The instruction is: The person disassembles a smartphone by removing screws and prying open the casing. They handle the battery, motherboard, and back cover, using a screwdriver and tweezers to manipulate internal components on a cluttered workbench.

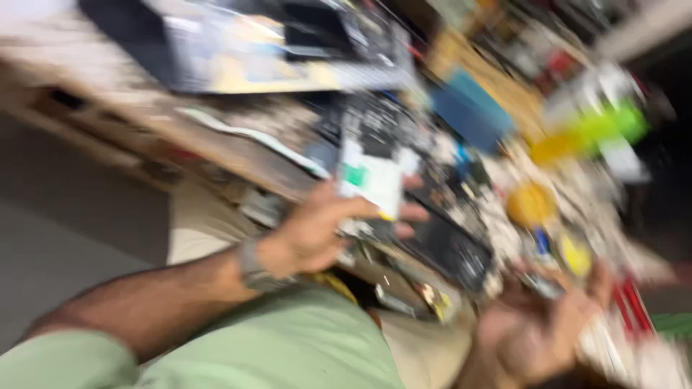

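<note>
The picture is heavily smeared by motion, so only the larger shapes can be told. The left hand [317, 230], with a grey band at the wrist, is raised over the cluttered wooden workbench [238, 155] and pinches a flat white rectangular board with a small green patch [371, 180] between thumb and fingers; the board stands nearly upright, lifted clear of the bench and held in front of a dark, gutted electronic chassis [447, 248] that lies on the bench just beyond the fingertips. The right hand [537, 335] sits low at the near edge of the bench, palm up and fingers spread, holding nothing that can be made out. To handle the board well, my judgement is that the pinch should stay on its edges, away from any components on its face, and that the free right hand would do best steadying the chassis or supporting the board from beneath, since the bench below is crowded and a slip would drop the board among loose parts. Counting what is legible: two hands, one white board, one dark chassis, one blue box-like block [468, 108] farther back, one round yellow object [530, 204] to the right, and one bright green blur [613, 124] beyond it; the smaller scattered bits cannot be counted.
</note>
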The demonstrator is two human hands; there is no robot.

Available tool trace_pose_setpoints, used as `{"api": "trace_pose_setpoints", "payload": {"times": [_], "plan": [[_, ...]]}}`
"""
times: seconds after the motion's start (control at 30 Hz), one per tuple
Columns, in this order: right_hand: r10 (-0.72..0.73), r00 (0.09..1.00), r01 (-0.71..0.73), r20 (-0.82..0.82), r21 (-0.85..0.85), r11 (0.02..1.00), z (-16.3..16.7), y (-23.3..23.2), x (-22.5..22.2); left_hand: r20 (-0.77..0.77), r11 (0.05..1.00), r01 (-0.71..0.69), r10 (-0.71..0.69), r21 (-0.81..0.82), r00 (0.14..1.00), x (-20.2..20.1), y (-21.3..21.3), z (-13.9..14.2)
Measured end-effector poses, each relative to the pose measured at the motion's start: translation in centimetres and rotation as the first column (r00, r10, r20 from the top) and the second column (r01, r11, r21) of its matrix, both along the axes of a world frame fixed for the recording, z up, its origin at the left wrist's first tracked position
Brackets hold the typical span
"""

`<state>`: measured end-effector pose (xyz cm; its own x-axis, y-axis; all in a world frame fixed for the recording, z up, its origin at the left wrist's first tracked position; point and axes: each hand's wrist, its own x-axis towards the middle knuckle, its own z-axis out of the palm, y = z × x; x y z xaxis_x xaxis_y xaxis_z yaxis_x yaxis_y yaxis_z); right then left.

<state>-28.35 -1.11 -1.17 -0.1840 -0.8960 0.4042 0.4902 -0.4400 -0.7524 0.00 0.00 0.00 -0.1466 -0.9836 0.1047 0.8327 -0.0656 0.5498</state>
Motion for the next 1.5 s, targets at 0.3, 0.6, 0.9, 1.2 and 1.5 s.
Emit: {"api": "trace_pose_setpoints", "payload": {"times": [0.3, 0.6, 0.9, 1.2, 1.5], "plan": [[0.239, 0.967, -0.227, -0.09, 0.126, 0.966, 3.5, -6.7, 2.1, 0.019, 0.931, -0.219, 0.235, -0.291, 0.972, 7.3, 1.8, 2.8], [0.499, 0.793, -0.507, -0.349, 0.075, 0.859, 14.1, -18.4, 19.6, -0.101, 0.571, -0.788, 0.791, -0.23, 0.603, 18.9, -3.1, -0.5], [0.273, 0.296, -0.87, -0.915, -0.14, 0.472, 13.1, -28.7, 44.5, -0.156, 0.431, -0.882, 0.874, -0.189, 0.46, 23.7, -9.0, -1.1], [-0.082, 0.28, -0.843, -0.956, -0.286, 0.456, 8.4, -31.8, 56.3, -0.124, 0.468, -0.867, 0.863, -0.17, 0.49, 25.6, -8.7, -1.4], [-0.843, 0.226, -0.911, -0.487, -0.413, -0.006, 8.3, -29.8, 59.4, -0.117, 0.479, -0.864, 0.859, -0.158, 0.498, 26.1, -8.1, -2.6]]}}
